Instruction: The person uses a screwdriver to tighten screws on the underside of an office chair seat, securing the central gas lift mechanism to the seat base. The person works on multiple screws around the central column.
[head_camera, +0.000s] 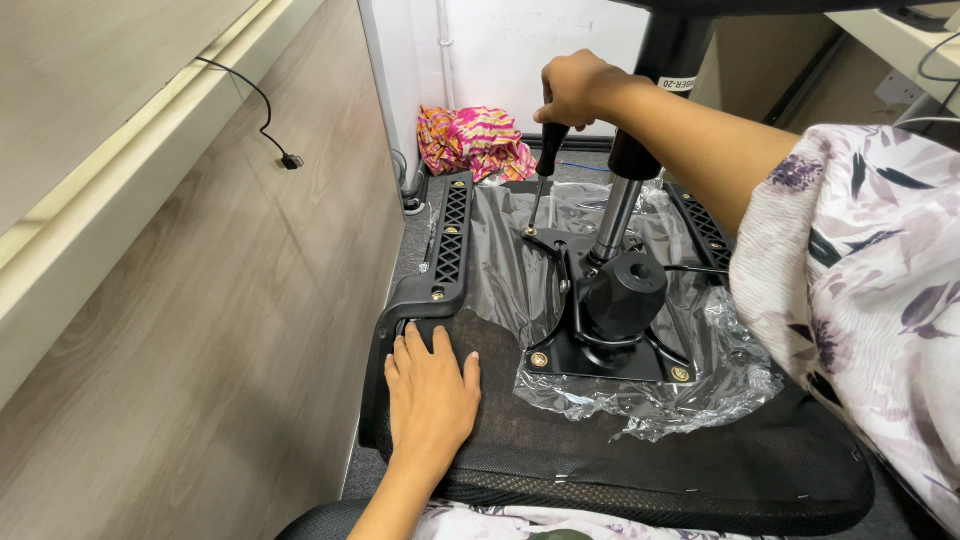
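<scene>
Your only view comes from the camera on your head, tilted steeply down and forward over your own arms. It sits close: the upturned office chair seat (620, 470) fills the lower middle, its edge running out of the bottom of the picture. To your left a wooden panel (200, 350) rises alongside; ahead the view ends at a white wall (520, 50).

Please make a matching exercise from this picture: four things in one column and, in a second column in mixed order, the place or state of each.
Things:
1. left hand
2. right hand
3. crumpled pink cloth
4. clear plastic sheet

Places or states:
a. on the floor by the white wall
b. flat on the seat underside
c. under the black metal plate
d. gripping the screwdriver handle

Pairs: 1-b, 2-d, 3-a, 4-c
</scene>
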